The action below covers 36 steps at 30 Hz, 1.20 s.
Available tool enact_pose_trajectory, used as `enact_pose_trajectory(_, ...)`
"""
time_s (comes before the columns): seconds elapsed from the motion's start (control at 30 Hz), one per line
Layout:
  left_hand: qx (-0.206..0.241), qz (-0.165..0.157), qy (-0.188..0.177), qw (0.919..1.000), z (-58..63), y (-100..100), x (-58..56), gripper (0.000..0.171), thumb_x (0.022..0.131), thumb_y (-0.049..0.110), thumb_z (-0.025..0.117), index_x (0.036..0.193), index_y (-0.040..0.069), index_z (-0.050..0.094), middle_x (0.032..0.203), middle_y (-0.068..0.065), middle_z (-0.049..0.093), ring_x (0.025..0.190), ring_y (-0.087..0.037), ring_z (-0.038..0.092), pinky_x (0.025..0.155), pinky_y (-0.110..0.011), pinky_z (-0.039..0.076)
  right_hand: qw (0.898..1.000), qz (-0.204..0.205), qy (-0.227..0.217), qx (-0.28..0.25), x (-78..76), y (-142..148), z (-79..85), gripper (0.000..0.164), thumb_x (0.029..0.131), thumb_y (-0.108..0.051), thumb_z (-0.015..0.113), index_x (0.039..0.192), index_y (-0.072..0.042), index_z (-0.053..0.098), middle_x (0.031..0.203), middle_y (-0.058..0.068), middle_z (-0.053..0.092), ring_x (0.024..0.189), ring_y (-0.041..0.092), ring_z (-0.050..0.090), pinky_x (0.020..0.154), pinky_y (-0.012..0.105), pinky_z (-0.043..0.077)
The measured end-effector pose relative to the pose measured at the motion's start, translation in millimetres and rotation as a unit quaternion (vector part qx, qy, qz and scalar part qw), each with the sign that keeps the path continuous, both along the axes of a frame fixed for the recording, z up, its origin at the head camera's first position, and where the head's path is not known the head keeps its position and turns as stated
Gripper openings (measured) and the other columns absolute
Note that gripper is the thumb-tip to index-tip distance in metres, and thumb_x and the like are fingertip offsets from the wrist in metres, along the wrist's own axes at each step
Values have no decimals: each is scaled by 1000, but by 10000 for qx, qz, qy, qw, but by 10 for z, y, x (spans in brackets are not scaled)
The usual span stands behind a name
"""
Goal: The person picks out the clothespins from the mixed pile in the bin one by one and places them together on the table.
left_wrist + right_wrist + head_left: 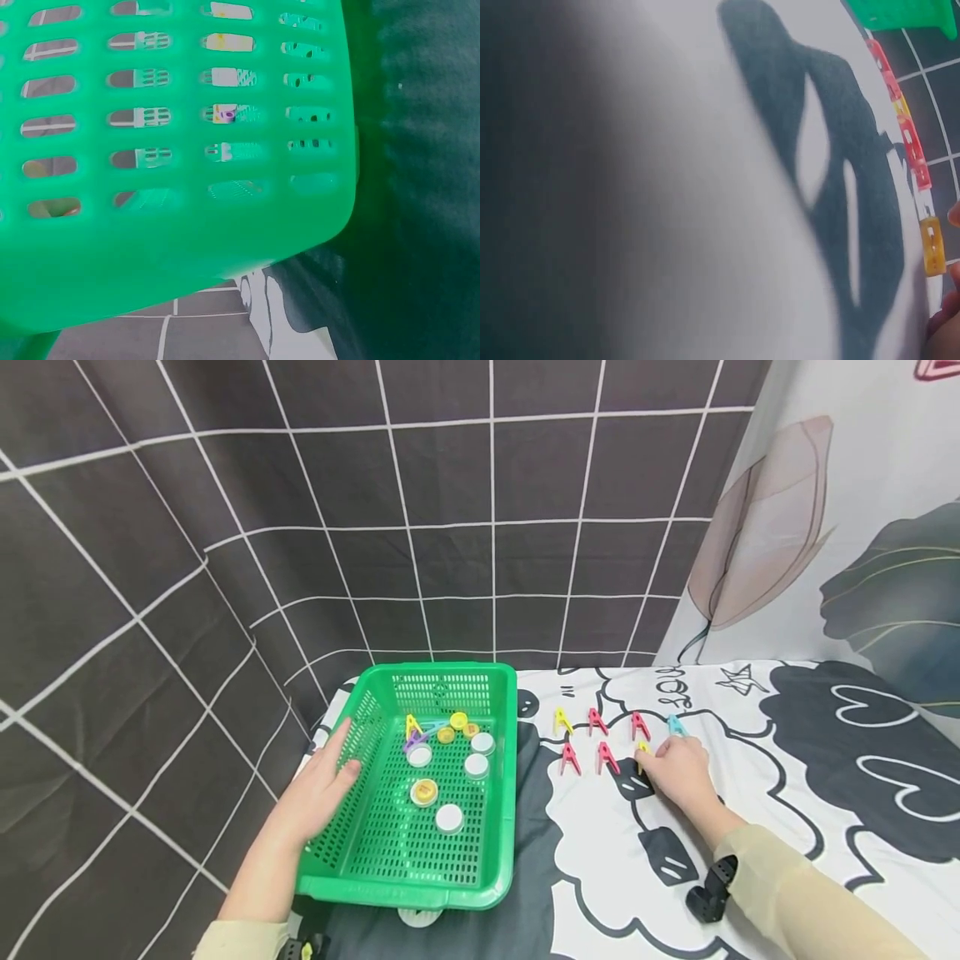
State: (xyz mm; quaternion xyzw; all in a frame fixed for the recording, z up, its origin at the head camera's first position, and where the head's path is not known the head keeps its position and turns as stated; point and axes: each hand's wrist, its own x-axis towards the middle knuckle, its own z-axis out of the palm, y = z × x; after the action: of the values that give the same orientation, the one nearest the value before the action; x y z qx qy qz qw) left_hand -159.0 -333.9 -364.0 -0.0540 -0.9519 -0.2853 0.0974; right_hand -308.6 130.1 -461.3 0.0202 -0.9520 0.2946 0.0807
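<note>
My left hand (318,789), fingers straight and thumb spread, lies along the left rim of a green plastic basket (506,860). The left wrist view shows the basket's slotted side (187,240) close up. At the right, my right hand (682,768) pinches a small yellow clothespin (642,748) at the table surface; its fingertips partly cover it. That yellow clothespin (933,246) also shows beside the fingertips in the right wrist view. Just beyond the hand is a light blue clothespin (677,725). Several red clothespins (607,758) and another yellow clothespin (562,720) lie in two rows to its left.
Inside the basket are several white caps (449,818), several yellow caps (458,721), and yellow, purple and blue clothespins, including a purple clothespin (415,740). A patterned black-and-white cloth (592,860) covers the table. Dark gridded curtain (450,560) hangs behind and at the left.
</note>
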Motion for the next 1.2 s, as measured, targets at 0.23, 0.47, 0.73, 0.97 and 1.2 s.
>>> enact_pose_trajectory(0.23,13,10,28,10000,-11,-7,-6,65,101,41,32,150,3,14,145,-31,28,128,-52,30,101,-65,24,9991,113,360,-200,-64,-2,186,32,80,-24,62,59,-1,54,61,12,53,68,32,48,62,42,38)
enact_pose_trajectory(0.47,86,1,-88,9999,-12,-4,7,63,101,37,33,150,4,13,149,-27,23,131,-52,23,104,-66,16,9991,266,178,-283,-164,-177,446,34,83,-27,60,74,6,59,76,21,56,85,37,47,75,49,37)
enact_pose_trajectory(0.73,91,9,-96,9999,-14,5,2,64,101,39,33,150,5,12,148,-28,24,131,-52,22,103,-67,16,9971,524,119,-541,-247,-497,685,31,82,-24,60,81,7,58,88,21,51,96,38,41,83,51,35)
enact_pose_trajectory(0.97,37,14,-90,10000,-8,-5,-4,63,101,39,33,151,5,12,148,-29,24,131,-52,23,105,-65,15,9940,840,428,-551,-335,-823,857,30,79,-23,59,79,7,63,86,23,57,91,36,49,78,47,42)
enact_pose_trajectory(1.2,41,51,-104,9999,12,-1,3,64,101,40,33,151,6,12,147,-29,25,131,-52,23,103,-66,17,9905,1136,423,-653,-363,-1134,974,32,79,-25,59,79,7,61,92,22,53,104,38,40,90,51,35)
